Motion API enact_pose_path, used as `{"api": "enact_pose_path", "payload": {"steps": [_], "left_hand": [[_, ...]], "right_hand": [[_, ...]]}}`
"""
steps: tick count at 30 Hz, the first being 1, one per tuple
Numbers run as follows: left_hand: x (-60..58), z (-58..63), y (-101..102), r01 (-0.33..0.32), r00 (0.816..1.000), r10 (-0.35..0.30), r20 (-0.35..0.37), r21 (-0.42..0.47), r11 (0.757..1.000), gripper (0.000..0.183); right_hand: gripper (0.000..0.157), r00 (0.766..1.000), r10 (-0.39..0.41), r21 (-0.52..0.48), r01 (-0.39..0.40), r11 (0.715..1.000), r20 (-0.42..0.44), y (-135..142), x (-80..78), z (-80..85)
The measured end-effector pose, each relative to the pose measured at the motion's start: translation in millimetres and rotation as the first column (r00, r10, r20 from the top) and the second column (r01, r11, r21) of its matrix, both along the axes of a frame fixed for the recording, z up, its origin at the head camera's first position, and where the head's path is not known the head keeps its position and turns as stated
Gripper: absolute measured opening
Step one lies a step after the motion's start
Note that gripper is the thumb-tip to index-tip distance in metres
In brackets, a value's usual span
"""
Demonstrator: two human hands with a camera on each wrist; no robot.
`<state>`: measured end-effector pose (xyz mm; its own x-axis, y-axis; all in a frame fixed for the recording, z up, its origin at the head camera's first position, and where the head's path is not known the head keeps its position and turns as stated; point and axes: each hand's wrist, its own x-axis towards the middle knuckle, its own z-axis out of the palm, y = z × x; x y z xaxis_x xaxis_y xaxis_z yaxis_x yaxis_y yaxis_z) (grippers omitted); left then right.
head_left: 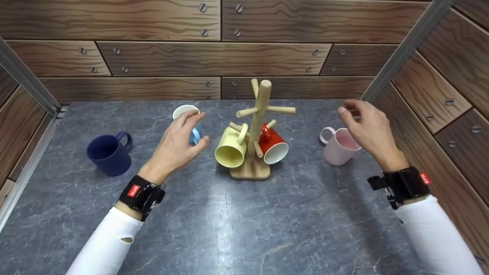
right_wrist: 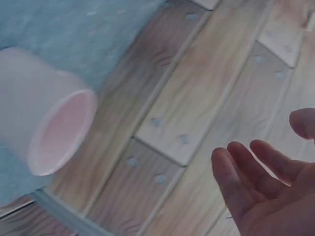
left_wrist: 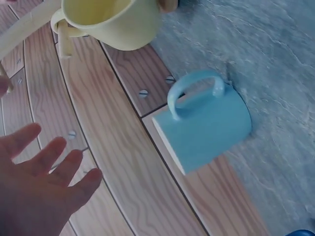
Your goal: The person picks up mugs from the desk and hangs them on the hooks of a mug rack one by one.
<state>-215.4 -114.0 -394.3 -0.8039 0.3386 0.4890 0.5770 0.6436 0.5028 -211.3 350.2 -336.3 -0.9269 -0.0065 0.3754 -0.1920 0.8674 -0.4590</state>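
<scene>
"Mug tree (head_left: pixel 262 100) does what?"

"Its pegs (head_left: pixel 234 126) catch handles (head_left: pixel 243 133), tilting the yellow mug (head_left: pixel 229 145) at 8 o'clock, red mug (head_left: pixel 274 140) at 5."

"Grip?"

"Nothing held: left hand (head_left: pixel 177 143) spread near the light-blue mug (left_wrist: pixel 211 127) at 10, right hand (head_left: pixel 368 126) loosely curled near the pink mug (head_left: pixel 337 151) at 3."

Saw wood-plank-patterned walls (head_left: pixel 214 57) at back and sides | noted grey metal posts (head_left: pixel 405 49) in both far corners | found grey marbled worktop (head_left: pixel 305 214) streaked with reflected light (head_left: pixel 223 229)
</scene>
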Motion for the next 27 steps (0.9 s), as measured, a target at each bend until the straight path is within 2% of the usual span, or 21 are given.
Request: {"api": "enact_pose_path", "payload": {"steps": [4,12,17,20,27], "left_hand": [[1.8,-4.3,-5,-0.014,1.000,0.015,0.022,-0.040,0.999,0.061],[3.0,-9.2,-9,-0.046,0.993,0.053,0.110,-0.066,0.997,0.065],[4.6,-11.1,-12,-0.053,0.986,0.064,0.157,-0.068,0.996,0.066],[5.2,-13.3,-13,-0.052,0.985,0.062,0.160,-0.064,0.997,0.067],[7.1,-19.1,-13,-0.047,0.988,0.055,0.147,-0.061,0.997,0.068]], "right_hand": [[0.055,0.997,-0.023,0.076,0.017,0.997,0.077,17,-4.7,-22.2],[0.062,0.992,-0.042,0.157,0.023,0.987,0.122,42,-9.1,-62.2],[0.077,0.971,-0.060,0.176,0.018,0.984,0.232,51,-11.5,-72.7],[0.084,0.953,-0.071,0.191,0.014,0.982,0.295,53,-13.2,-77.0],[0.088,0.934,-0.087,0.206,0.015,0.978,0.346,53,-14.7,-81.9]]}}
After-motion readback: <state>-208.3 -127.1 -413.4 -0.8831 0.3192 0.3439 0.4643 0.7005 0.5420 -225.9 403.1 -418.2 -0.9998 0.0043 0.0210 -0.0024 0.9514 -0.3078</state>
